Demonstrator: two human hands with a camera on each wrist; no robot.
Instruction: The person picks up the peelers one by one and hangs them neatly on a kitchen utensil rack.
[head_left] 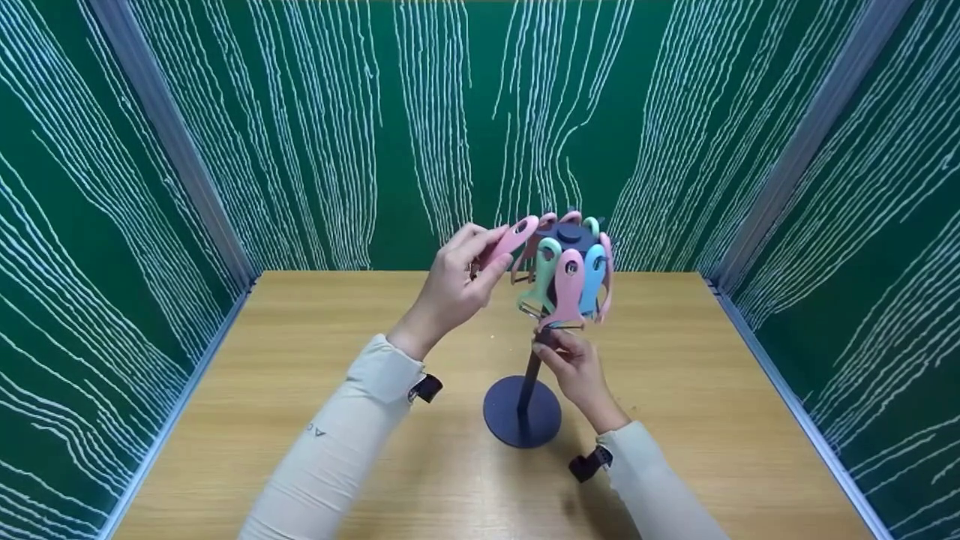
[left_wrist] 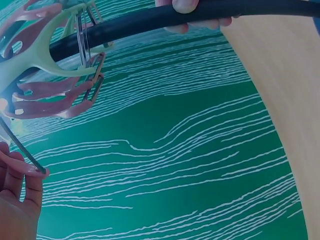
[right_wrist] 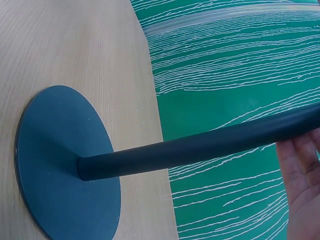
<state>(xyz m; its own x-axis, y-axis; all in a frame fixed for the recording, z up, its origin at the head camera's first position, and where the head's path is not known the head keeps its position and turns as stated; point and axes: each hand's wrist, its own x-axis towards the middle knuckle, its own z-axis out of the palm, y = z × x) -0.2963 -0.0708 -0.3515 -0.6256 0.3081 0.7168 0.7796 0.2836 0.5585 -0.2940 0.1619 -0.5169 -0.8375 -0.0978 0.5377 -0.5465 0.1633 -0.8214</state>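
Note:
Between the thumb and fingers of my left hand [head_left: 459, 274] is a pink peeler [head_left: 516, 236], its holed handle end up against the top of a dark stand. My right hand [head_left: 576, 367] grips the stand's pole [head_left: 530, 379] just below the hanging peelers. Around the rotating-style top [head_left: 570, 237] hang several peelers: a green peeler [head_left: 545, 274], a pink peeler [head_left: 570, 289] and a blue peeler [head_left: 592, 279] face me, with more behind. In the left wrist view, the held peeler's blade [left_wrist: 22, 147] shows beside the left fingers. The right wrist view shows fingers against the pole [right_wrist: 200, 148].
The stand's round dark base [head_left: 502, 420] rests on the wooden table [head_left: 337, 420]. Green panels [head_left: 420, 135] with white wavy lines rise behind and at both sides, joined by grey posts [head_left: 176, 142]. A dark wrist device [head_left: 426, 388] sits on the left sleeve.

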